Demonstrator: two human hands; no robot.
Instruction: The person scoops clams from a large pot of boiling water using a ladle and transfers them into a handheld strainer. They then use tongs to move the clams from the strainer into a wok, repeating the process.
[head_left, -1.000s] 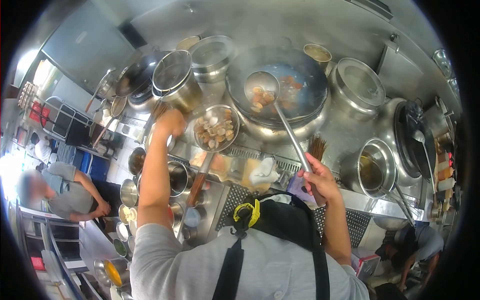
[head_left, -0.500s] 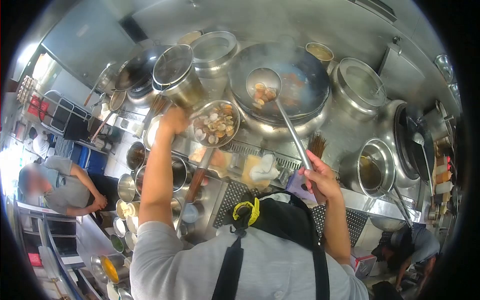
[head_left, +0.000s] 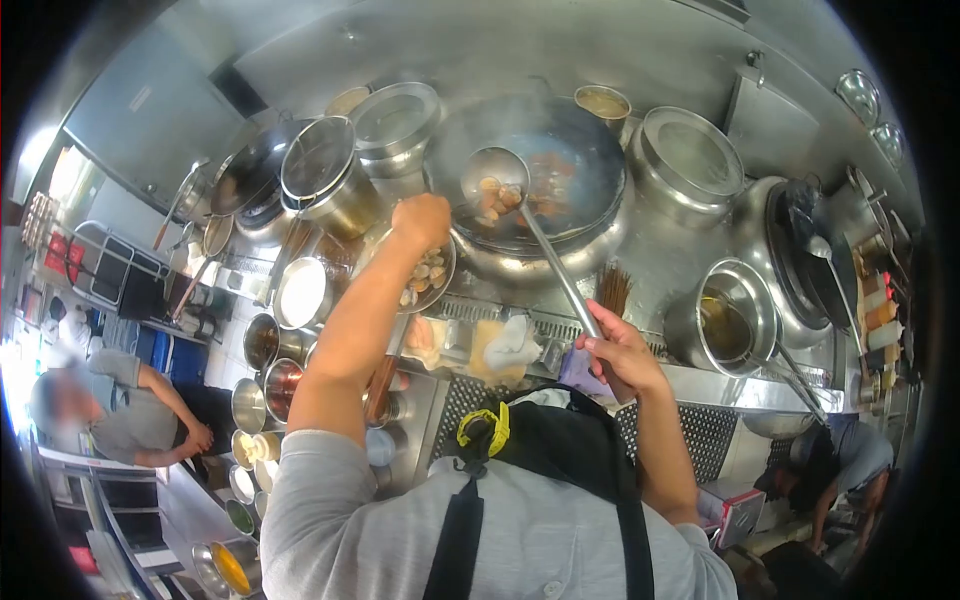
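Observation:
My right hand (head_left: 622, 352) is wrapped round the handle of a long metal ladle (head_left: 556, 262). Its bowl, tilted over the steaming wok (head_left: 590, 210), holds several clams (head_left: 497, 200). My left hand (head_left: 422, 222) is closed above a round strainer (head_left: 453, 275) with a wooden handle, which rests on the counter's edge. Clams in their shells (head_left: 428, 272) fill this strainer, partly covered by my left forearm. What the left fingers hold, if anything, is hidden. Reddish pieces lie in the wok.
Lidded pots flank the wok, one at its right (head_left: 690, 155). A deep pot with a strainer (head_left: 340, 190) stands left. Sauce containers (head_left: 262, 342) line the left side. A bamboo brush (head_left: 614, 290) is near the ladle. Other people (head_left: 140, 400) are at far left and lower right.
My left hand has moved right, from beside the clam strainer to above it, toward the ladle bowl. The ladle stays held over the wok. The whole view has shifted slightly.

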